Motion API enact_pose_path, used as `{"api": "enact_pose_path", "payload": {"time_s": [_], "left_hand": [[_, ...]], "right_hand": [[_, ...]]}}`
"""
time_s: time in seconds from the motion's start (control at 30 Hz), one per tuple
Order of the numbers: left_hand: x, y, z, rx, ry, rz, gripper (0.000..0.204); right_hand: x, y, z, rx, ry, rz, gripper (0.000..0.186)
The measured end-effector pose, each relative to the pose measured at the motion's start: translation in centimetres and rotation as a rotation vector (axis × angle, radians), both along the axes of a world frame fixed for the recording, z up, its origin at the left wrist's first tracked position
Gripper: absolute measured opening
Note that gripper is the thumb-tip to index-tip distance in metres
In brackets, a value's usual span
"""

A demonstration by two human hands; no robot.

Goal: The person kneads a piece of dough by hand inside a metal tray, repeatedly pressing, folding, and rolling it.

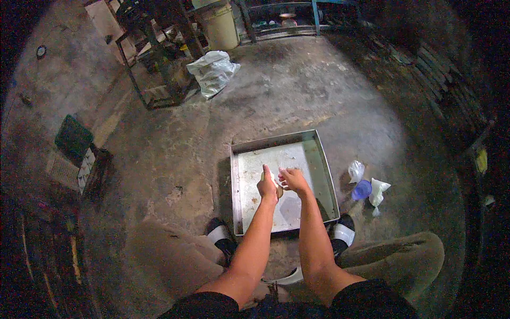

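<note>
A square, shallow metal tray [327, 183] with raised walls lies on the floor between my feet, its pale bottom flecked with stains. Over its middle, my left hand [268, 185] is closed round a small pale lump [276, 180], thumb pointing up. The lump is mostly hidden by the fingers, so its kind does not show. Just to the right, my right hand [294, 181] has its fingers curled in toward the lump. Whatever is between those fingertips is too small to make out.
Right of the tray sit a blue-purple bowl [362, 190] and two small plastic bags, one upper [356, 171] and one lower [379, 191]. A large whitish sack [214, 73] and a pail [221, 31] stand farther off, beside a dark metal frame [130, 69]. A green panel [74, 137] is at left.
</note>
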State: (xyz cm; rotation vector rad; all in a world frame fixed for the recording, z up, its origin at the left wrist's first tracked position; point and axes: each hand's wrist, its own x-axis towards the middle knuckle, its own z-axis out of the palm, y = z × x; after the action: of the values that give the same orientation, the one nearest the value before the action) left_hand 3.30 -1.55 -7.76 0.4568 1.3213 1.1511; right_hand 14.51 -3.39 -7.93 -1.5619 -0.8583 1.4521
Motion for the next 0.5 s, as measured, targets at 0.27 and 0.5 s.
{"api": "enact_pose_path", "payload": {"time_s": [0.27,0.5], "left_hand": [[-0.1,1.3,-1.5,0.045,-0.132,-0.146,0.075],[1.5,0.8,-3.8,0.123,-0.139,-0.553,0.041]], "right_hand": [[0.5,-0.7,2.4,-0.209,0.162,0.014,0.064],[-0.2,-0.5,0.9,-0.225,0.100,-0.379,0.069]]}}
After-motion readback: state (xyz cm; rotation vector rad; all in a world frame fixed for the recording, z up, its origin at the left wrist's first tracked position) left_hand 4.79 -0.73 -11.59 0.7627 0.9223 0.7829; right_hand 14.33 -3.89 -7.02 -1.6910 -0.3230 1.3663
